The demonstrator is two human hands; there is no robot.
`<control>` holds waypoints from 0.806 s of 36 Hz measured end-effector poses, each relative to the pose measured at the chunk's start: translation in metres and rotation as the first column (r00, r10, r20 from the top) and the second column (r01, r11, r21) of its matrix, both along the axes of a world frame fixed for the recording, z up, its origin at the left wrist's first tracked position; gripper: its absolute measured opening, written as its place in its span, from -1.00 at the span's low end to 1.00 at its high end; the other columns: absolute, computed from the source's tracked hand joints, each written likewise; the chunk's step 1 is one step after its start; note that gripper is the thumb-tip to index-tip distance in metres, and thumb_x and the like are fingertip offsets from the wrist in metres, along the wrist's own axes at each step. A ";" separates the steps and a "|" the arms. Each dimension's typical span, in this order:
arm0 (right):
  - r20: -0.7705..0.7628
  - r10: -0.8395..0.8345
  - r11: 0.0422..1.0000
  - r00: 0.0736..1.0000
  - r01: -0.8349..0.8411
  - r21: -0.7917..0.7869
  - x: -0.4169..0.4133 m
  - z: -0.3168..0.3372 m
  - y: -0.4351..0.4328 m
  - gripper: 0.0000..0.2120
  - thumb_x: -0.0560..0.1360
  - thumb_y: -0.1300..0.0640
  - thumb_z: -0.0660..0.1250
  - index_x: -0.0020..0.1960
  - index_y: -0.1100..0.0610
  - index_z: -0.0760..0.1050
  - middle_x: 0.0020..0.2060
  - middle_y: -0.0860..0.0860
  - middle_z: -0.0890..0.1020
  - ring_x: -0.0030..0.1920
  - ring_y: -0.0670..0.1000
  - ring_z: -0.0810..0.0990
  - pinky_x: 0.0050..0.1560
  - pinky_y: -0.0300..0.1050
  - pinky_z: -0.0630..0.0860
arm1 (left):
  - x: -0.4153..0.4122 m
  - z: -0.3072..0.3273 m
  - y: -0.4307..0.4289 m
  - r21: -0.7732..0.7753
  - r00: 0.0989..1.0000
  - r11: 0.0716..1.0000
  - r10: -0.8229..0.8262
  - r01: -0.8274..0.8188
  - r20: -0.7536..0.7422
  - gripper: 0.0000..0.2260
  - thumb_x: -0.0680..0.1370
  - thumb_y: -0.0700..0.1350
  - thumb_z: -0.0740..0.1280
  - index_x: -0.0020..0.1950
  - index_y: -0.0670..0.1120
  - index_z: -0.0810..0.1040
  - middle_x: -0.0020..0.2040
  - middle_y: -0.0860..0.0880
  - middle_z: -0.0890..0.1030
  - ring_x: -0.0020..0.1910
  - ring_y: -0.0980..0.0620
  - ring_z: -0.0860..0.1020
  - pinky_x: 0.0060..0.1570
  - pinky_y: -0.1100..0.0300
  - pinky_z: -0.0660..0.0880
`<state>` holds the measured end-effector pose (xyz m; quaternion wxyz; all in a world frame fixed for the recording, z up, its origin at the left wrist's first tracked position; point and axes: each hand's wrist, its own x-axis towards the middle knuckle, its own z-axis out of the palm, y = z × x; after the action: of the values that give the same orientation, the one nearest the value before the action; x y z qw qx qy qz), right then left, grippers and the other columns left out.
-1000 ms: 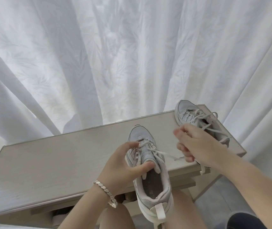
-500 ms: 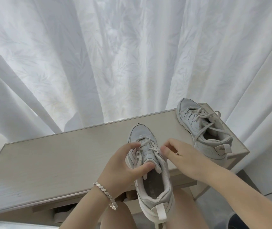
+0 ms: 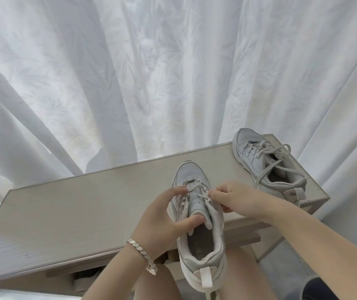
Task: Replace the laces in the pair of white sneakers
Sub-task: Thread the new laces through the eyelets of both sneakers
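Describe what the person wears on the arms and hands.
Both forearms are bare: no sleeves, no gloves. The left hand has at its wrist a silver bracelet of small hexagonal links with a charm. The right hand shows no jewellery.

Left hand [image 3: 162, 217] is wrapped round the sneaker [image 3: 201, 243], thumb on its tongue. Right hand [image 3: 236, 198] pinches the lace [image 3: 202, 195], fingers curled.

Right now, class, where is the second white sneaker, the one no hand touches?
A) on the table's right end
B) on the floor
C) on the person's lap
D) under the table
A: the second sneaker rests on the right end of the table, while the left hand grips the near sneaker and the right hand pinches its lace.
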<state>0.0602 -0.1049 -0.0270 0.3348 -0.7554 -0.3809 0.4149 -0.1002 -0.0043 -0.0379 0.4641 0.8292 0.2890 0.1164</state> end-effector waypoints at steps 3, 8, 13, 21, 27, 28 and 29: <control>0.041 -0.012 1.000 0.999 0.012 -0.013 0.003 0.002 -0.003 -0.69 0.57 0.05 0.19 -0.30 0.19 0.35 -0.37 0.12 0.34 -0.32 0.04 0.29 -0.19 -0.14 0.28 | 0.000 0.000 0.001 0.013 1.000 1.000 -0.021 0.021 0.004 -0.54 0.22 0.21 0.44 0.09 0.24 0.48 0.19 0.31 0.48 0.24 0.39 0.37 0.11 0.52 0.27; -0.003 -0.102 0.994 0.995 0.103 0.024 0.012 0.005 -0.007 -0.81 0.50 0.04 0.35 -0.15 0.17 0.52 -0.44 -0.05 0.55 -0.44 -0.21 0.54 -0.28 -0.35 0.42 | 0.000 0.002 -0.002 0.053 0.998 0.997 -0.063 0.063 0.006 -0.58 0.21 0.29 0.33 0.06 0.30 0.46 0.28 0.30 0.42 0.25 0.49 0.28 0.08 0.68 0.16; 0.074 -0.037 0.995 0.997 0.043 -0.092 0.019 0.020 -0.019 -0.70 0.55 -0.02 0.25 -0.20 0.16 0.57 -0.52 -0.09 0.48 -0.42 -0.17 0.57 -0.10 -0.24 0.47 | 0.002 0.005 -0.003 0.074 0.997 0.995 -0.070 0.071 -0.011 -0.63 0.27 0.26 0.33 0.06 0.32 0.41 0.28 0.31 0.40 0.23 0.47 0.30 0.06 0.69 0.15; -0.452 -0.020 0.940 0.892 0.170 0.294 0.000 0.072 -0.036 -0.74 0.38 -0.01 0.24 -0.30 0.15 0.57 -0.49 0.04 0.54 -0.38 -0.01 0.59 -0.23 -0.26 0.53 | 0.013 0.011 -0.008 0.128 1.000 0.992 0.004 -0.008 0.030 -0.67 0.44 -0.05 0.43 0.03 0.29 0.39 0.22 0.30 0.38 0.19 0.40 0.31 0.05 0.71 0.09; -0.622 0.018 0.863 0.783 0.302 0.405 -0.021 0.072 -0.032 -0.75 0.37 0.09 0.28 -0.12 0.21 0.66 -0.09 0.17 0.69 -0.02 0.07 0.67 0.05 -0.14 0.59 | 0.016 0.032 -0.034 0.079 0.969 0.987 0.119 -0.139 0.215 -0.81 0.50 -0.13 0.34 -0.10 0.20 0.54 -0.17 0.19 0.55 -0.06 0.28 0.43 -0.05 0.51 0.28; -0.614 -0.011 0.853 0.789 0.328 0.406 -0.024 0.070 -0.029 -0.74 0.36 0.07 0.30 -0.11 0.20 0.66 -0.06 0.15 0.69 0.01 0.06 0.66 0.08 -0.13 0.58 | 0.017 0.039 -0.038 0.012 0.969 0.993 0.112 -0.118 0.220 -0.85 0.52 -0.11 0.30 -0.10 0.16 0.57 -0.28 0.18 0.54 -0.17 0.24 0.43 -0.11 0.44 0.31; -0.591 -0.050 0.845 0.805 0.350 0.405 -0.027 0.068 -0.027 -0.73 0.34 0.02 0.32 -0.11 0.17 0.68 -0.05 0.14 0.69 0.02 0.04 0.66 0.08 -0.14 0.57 | 0.017 0.045 -0.042 -0.053 0.969 0.995 0.091 -0.081 0.229 -0.85 0.55 -0.10 0.27 -0.10 0.12 0.59 -0.34 0.19 0.54 -0.26 0.25 0.44 -0.16 0.40 0.32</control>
<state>0.0331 -0.1314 0.0405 0.6568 -0.5255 -0.2741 0.4662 -0.0828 -0.0467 0.0068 0.5067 0.7866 0.2711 0.2257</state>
